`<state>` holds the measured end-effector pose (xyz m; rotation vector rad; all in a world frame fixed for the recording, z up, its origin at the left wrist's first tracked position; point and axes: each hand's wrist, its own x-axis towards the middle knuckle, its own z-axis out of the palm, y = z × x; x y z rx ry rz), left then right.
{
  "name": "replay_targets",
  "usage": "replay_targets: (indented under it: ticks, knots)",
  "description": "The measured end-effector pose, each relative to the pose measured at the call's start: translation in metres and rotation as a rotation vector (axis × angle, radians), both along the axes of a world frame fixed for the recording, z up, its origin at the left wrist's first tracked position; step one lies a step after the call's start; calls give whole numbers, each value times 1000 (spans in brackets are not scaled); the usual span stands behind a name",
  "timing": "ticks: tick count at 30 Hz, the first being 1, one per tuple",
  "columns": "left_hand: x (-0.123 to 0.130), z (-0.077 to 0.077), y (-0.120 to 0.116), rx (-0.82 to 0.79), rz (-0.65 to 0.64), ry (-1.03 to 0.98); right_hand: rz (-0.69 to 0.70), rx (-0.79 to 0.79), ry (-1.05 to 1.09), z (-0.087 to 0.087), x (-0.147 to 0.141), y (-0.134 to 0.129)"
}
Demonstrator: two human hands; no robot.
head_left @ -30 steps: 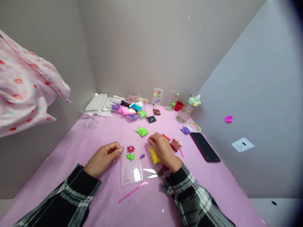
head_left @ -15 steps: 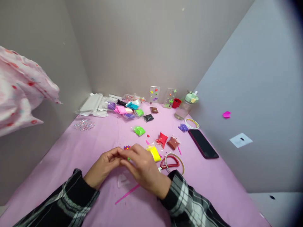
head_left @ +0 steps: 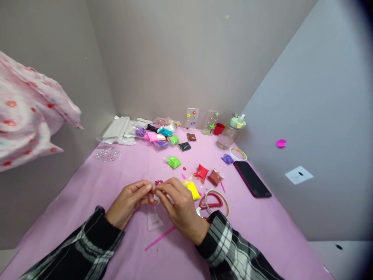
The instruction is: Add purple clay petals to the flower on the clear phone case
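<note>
My left hand (head_left: 132,200) and my right hand (head_left: 180,204) meet fingertip to fingertip above the pink table cover. Both are closed in a pinch, and whatever sits between the fingertips is too small or hidden to name. Under them lies a clear phone case (head_left: 154,221), partly covered by the hands. A small flower with blue and red petals (head_left: 159,182) shows just beyond my fingertips. Below my right hand a pink modelling stick (head_left: 160,238) lies slantwise. The yellow clay packet (head_left: 192,190) is right beside my right hand's knuckles.
Red-handled scissors (head_left: 211,201) and a tape ring (head_left: 225,202) lie by my right wrist. Beyond are red (head_left: 201,173), brown (head_left: 215,177) and green (head_left: 173,162) clay packets. A phone (head_left: 252,179) and a water bottle (head_left: 231,132) stand on the right. Pink cloth (head_left: 32,112) hangs left.
My fingertips have drawn slightly apart from their overlapping hold, and the left fingers have curled more. The whole view has shifted a little; the table items lie as before.
</note>
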<state>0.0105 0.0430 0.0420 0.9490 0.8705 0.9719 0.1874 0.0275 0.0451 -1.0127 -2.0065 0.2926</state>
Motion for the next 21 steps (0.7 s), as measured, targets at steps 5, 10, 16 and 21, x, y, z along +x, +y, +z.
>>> replay_targets:
  ticks: [5,10,16,21]
  knots:
    - [1,-1,0,-15,40,32,-317,-113,-402,5,29,31]
    - [1,-1,-1,-23,38,62,-423,-230,-521,2,61,75]
    - [-1,1,-1,-27,40,79,-412,-295,-421,2,61,82]
    - [-2,3,-1,-29,35,71,-349,-328,-162,32,77,48]
